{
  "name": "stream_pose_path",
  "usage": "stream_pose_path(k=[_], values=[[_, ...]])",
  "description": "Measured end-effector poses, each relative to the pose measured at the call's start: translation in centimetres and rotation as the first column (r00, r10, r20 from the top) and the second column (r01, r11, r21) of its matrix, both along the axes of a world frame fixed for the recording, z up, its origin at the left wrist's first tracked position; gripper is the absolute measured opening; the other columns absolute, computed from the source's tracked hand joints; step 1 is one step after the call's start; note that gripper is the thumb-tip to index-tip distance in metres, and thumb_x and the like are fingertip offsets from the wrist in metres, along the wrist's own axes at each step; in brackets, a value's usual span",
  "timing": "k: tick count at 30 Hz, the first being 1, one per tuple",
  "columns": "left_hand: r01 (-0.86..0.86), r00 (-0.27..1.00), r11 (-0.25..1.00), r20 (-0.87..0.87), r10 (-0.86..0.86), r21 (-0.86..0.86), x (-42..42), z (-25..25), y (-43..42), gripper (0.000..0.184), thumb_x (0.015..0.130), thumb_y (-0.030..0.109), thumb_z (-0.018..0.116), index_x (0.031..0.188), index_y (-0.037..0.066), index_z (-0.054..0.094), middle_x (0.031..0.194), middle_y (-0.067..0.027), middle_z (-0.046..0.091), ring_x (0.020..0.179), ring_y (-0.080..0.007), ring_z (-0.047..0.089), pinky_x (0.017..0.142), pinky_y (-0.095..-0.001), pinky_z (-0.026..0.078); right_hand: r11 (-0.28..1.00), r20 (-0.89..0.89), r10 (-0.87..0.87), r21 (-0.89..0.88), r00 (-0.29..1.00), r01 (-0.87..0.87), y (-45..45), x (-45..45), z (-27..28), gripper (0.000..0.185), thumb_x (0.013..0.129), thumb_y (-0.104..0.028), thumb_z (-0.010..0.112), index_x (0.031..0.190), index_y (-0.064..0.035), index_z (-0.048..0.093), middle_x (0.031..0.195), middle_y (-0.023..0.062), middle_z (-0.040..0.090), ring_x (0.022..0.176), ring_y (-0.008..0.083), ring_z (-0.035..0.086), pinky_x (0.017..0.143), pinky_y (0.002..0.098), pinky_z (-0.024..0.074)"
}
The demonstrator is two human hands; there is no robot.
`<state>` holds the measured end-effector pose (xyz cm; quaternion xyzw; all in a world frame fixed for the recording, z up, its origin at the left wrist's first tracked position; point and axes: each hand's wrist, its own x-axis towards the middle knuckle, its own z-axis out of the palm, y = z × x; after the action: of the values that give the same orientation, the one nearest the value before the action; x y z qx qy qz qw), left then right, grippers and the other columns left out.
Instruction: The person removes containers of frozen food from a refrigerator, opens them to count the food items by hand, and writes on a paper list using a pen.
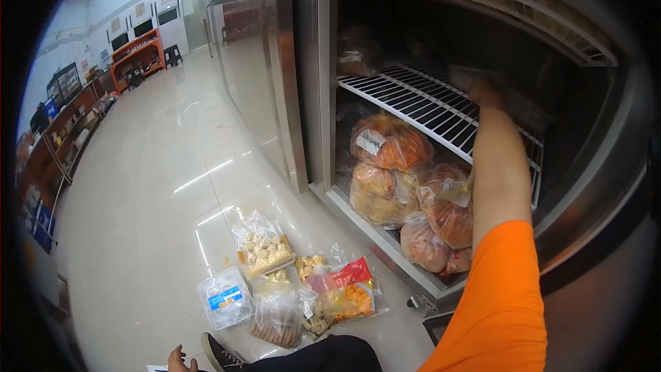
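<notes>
My right hand (486, 91) reaches deep into a steel refrigerator, over a white wire shelf (420, 100). It is at a pale, flat item (463, 76) in the shadow at the back; its fingers are hidden, so I cannot tell whether it grips it. Low at the bottom left, my left hand (179, 360) is partly in view beside my shoe, fingers loosely bent and apart, nothing visible in it. Below the shelf are piled knotted plastic bags of food: an orange-red one labelled "original" (391, 141), a pale yellowish one (382, 194) and a pinkish one (425, 241).
On the tiled floor lie a clear plastic box (226, 298), a bag of pale dumpling-like pieces (265, 251), a bag of brown sausage-like items (277, 324) and a red-and-yellow packet (354, 289). A dark bag (358, 52) sits on the shelf's left. The steel door (258, 69) stands ajar.
</notes>
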<state>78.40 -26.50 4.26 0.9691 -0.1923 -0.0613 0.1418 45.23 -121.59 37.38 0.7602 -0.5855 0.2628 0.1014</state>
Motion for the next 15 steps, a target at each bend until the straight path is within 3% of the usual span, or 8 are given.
stream_pose_path(k=[5, 8, 11, 14, 15], values=[[0.064, 0.997, 0.996, 0.039, -0.062, -0.062, 1.5, -2.5, 2.1, 0.061, 0.088, 0.026, 0.075, 0.143, 0.007, 0.056, 0.119, -0.0179, 0.068, 0.107, -0.0337, 0.066, 0.095, -0.0446, 0.053, 0.999, 0.024, -0.054, 0.007, 0.998, 0.054, 1.3, -0.1, -0.6, 0.036, 0.099, -0.016, 0.057, 0.132, -0.0063, 0.067, 0.139, 0.0216, 0.061, 0.130, 0.0360, 0.060, 0.109, 0.0466, 0.0482], [0.052, 0.999, 0.992, 0.017, -0.051, -0.111, 0.6, -1.7, 2.3, 0.060, 0.088, 0.027, 0.076, 0.141, 0.006, 0.057, 0.119, -0.0177, 0.068, 0.106, -0.0328, 0.066, 0.095, -0.0441, 0.053, 0.997, 0.103, -0.075, 0.019, 0.992, 0.073, 6.0, 0.3, -0.3, 0.031, 0.088, -0.011, 0.070, 0.118, -0.0041, 0.072, 0.125, 0.0253, 0.067, 0.118, 0.0373, 0.066, 0.100, 0.0421, 0.0534], [0.038, 0.999, 0.988, -0.023, -0.042, -0.149, 0.8, -1.9, 3.1, 0.060, 0.089, 0.027, 0.076, 0.141, 0.006, 0.057, 0.119, -0.0173, 0.069, 0.106, -0.0324, 0.066, 0.095, -0.0439, 0.053, 0.999, 0.033, 0.002, 0.037, 0.999, -0.004, 7.4, 0.4, -1.3, 0.036, 0.079, -0.012, 0.082, 0.113, -0.0051, 0.074, 0.119, 0.0235, 0.071, 0.112, 0.0370, 0.068, 0.095, 0.0424, 0.0550], [0.026, 0.998, 0.978, -0.054, -0.038, -0.208, 0.3, -1.1, 3.4, 0.058, 0.089, 0.028, 0.075, 0.139, 0.005, 0.058, 0.117, -0.0173, 0.069, 0.107, -0.0321, 0.067, 0.095, -0.0436, 0.053, 0.988, 0.119, 0.147, -0.069, 0.982, -0.140, 13.7, 1.0, -1.3, 0.038, 0.070, -0.012, 0.090, 0.104, -0.0025, 0.074, 0.107, 0.0208, 0.074, 0.102, 0.0359, 0.071, 0.088, 0.0434, 0.0560], [0.072, 0.995, 0.976, -0.052, -0.085, -0.208, 0.7, -2.0, 4.1, 0.063, 0.089, 0.021, 0.075, 0.146, 0.006, 0.051, 0.122, -0.0171, 0.066, 0.103, -0.0309, 0.065, 0.089, -0.0420, 0.054, 0.981, 0.144, 0.178, -0.096, 0.973, -0.166, 14.8, 1.3, -1.4, 0.037, 0.069, -0.012, 0.090, 0.101, -0.0023, 0.074, 0.104, 0.0202, 0.074, 0.100, 0.0357, 0.072, 0.086, 0.0435, 0.0560]])
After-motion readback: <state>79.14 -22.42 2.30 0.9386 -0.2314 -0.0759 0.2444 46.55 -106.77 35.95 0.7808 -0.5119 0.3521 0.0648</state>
